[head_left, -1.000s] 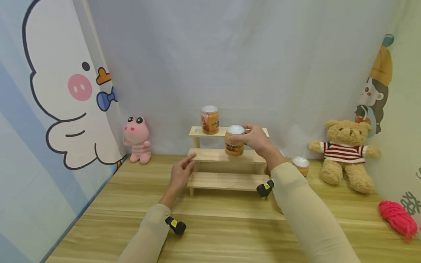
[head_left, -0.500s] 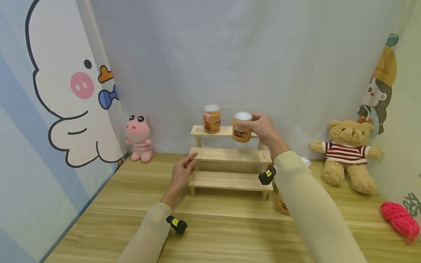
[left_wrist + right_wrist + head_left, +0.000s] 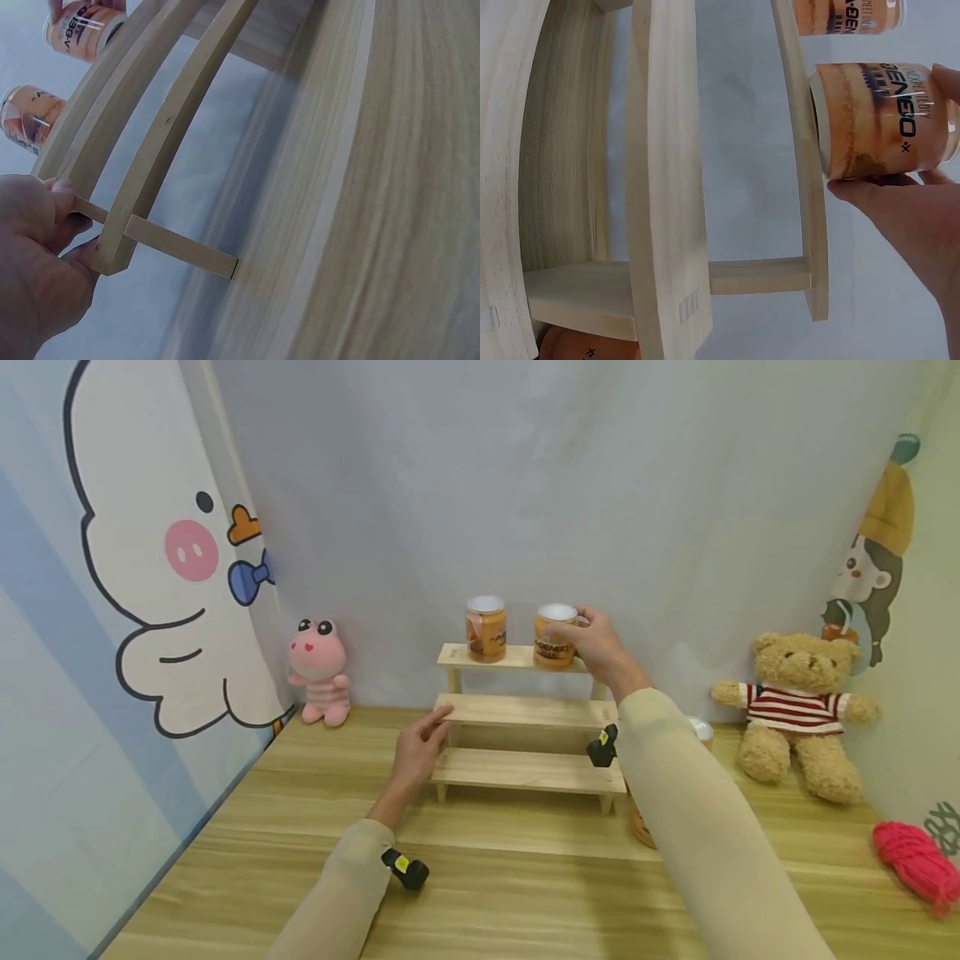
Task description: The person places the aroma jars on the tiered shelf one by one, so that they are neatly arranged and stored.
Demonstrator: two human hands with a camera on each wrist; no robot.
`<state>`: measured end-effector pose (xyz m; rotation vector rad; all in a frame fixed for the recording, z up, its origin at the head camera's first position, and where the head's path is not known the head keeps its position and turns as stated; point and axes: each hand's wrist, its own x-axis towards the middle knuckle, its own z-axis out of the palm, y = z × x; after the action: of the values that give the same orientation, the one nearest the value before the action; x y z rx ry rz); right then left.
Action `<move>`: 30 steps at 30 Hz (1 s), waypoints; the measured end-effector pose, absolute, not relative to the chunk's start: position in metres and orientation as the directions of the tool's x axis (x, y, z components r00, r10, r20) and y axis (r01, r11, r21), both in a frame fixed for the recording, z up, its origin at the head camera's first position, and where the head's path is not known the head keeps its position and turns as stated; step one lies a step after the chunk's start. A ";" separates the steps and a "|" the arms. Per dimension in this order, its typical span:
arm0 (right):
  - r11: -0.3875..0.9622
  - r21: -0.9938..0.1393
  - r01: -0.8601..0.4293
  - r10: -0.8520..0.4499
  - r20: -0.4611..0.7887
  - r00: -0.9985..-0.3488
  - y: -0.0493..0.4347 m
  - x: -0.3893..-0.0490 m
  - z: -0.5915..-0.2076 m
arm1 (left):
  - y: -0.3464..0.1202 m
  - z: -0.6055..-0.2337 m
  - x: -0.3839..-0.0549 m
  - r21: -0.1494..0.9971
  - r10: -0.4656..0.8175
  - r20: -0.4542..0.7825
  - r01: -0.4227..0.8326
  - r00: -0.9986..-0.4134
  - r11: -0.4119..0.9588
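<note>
My right hand (image 3: pixel 606 647) grips an orange printed can (image 3: pixel 551 647) with a pale lid, upright at the right part of the top tier of a three-tier wooden display stand (image 3: pixel 525 710). In the right wrist view, the can's base is at the top plank, apparently touching it. Another orange can (image 3: pixel 486 631) stands on the same tier, to the left and apart. My left hand (image 3: pixel 416 752) holds the left end of the middle tier; the left wrist view shows its thumb and fingers (image 3: pixel 64 199) at the plank's end.
Beyond my right sleeve, partly hidden, are a can (image 3: pixel 702 728) and another can (image 3: pixel 642 828) on the wood-grain table (image 3: pixel 510 893). A pink plush toy (image 3: pixel 321 677) sits at the left, a teddy bear (image 3: pixel 798 710) and pink yarn (image 3: pixel 915 864) at the right.
My right hand has lifted the can from in front of the middle tier up to the top tier, slightly rightward. The left hand stays at the stand. The view has shifted slightly.
</note>
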<state>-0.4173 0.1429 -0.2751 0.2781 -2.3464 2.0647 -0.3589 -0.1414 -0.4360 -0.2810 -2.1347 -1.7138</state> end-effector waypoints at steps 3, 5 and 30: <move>0.151 -0.976 -0.155 -0.117 0.138 -0.983 0.144 -0.419 -0.276 | -0.140 -0.436 -0.359 0.894 -0.081 0.411 0.384 -0.908 0.229; 0.176 -0.968 -0.177 -0.108 0.160 -0.981 0.144 -0.420 -0.277 | -0.139 -0.435 -0.359 0.896 -0.086 0.411 0.385 -0.908 0.223; 0.247 -0.961 -0.124 -0.097 0.103 -0.990 0.155 -0.415 -0.275 | -0.139 -0.435 -0.359 0.901 -0.096 0.402 0.375 -0.911 0.219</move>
<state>-0.4152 0.1547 -0.2750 0.2191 -2.4628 1.9018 -0.3593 -0.1388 -0.4352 -0.2581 -2.1276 -1.7362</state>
